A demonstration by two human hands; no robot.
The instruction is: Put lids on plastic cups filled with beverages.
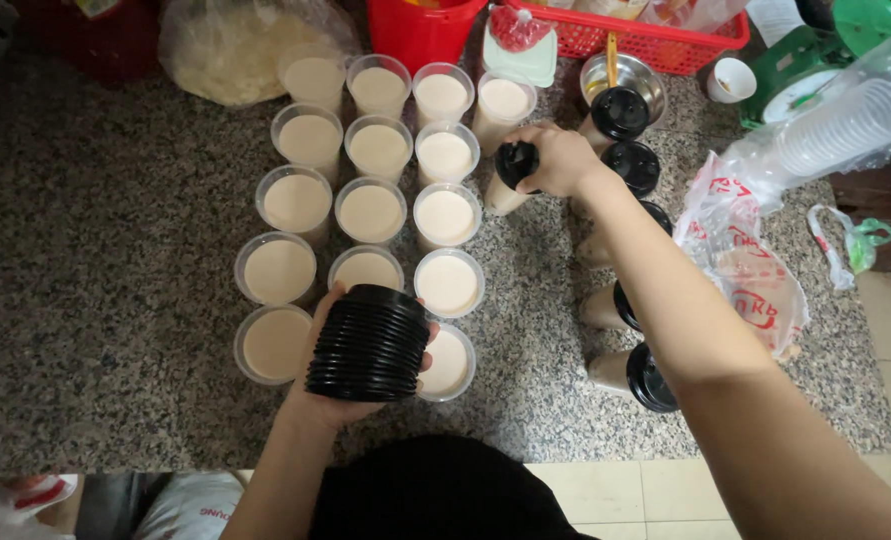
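1. Near the front edge of the speckled stone counter: left hand curled around a stack of black lids, fingers closed on its sides, stack tilted over two of the open cups.
2. Toward the back edge, right of the middle: right hand pressing a single black lid onto a filled cup, fingers closed over the lid's rim.
3. Across the middle: open cups of pale creamy drink, standing in close rows, rims touching or nearly so, none covered.
4. Along the right side: already lidded cups in a line running from back to front, under and beside the right forearm.
5. At the back edge: a red bucket, a red basket, a steel bowl; at the right edge, plastic bags and a sleeve of clear lids.
6. Likely trouble: uneven pressure on the lid tipping the cup, since only one hand steadies it.
7. Also possible: stack slipping from the left grip into the open cups just beneath, splashing drink.
8. Also possible: right forearm brushing the lidded cups below it and knocking one over.
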